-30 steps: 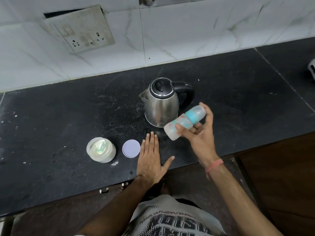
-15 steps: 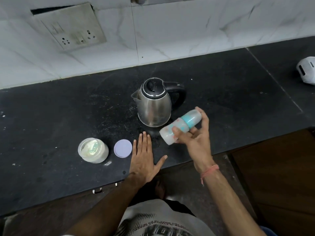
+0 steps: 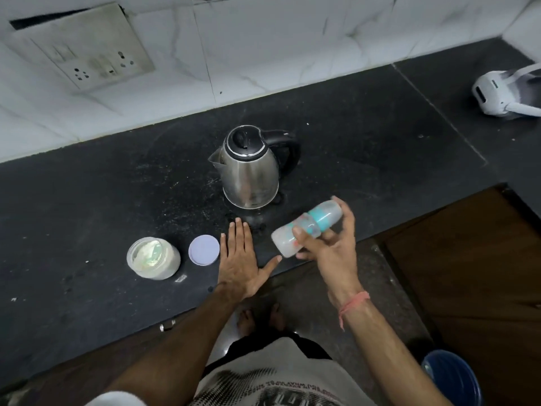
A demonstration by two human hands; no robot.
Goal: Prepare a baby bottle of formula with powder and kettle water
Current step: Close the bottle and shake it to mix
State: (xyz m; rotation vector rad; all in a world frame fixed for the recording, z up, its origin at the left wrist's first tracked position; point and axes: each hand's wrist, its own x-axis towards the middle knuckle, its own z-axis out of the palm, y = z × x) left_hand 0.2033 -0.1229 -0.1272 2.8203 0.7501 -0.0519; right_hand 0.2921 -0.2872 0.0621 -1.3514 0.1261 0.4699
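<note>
Bottle [image 3: 307, 227] stays gripped in the right hand [image 3: 330, 247], tilted above the counter [image 3: 87, 200] edge as before; left hand [image 3: 238, 259] remains flat, fingers spread. Kettle [image 3: 248, 171], open powder jar [image 3: 153, 257], lid [image 3: 204, 249] unmoved. White tiled wall, socket plate [image 3: 85, 48] behind.

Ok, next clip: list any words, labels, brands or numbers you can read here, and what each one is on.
Shirt: large dark block lettering across the front, cut off by the frame and too blurred to read.
Kettle: no legible brand or marking.
Baby bottle in the right hand: coloured printed patches only, no readable text.
Powder jar, lid, wall socket plate: no text visible.
</note>
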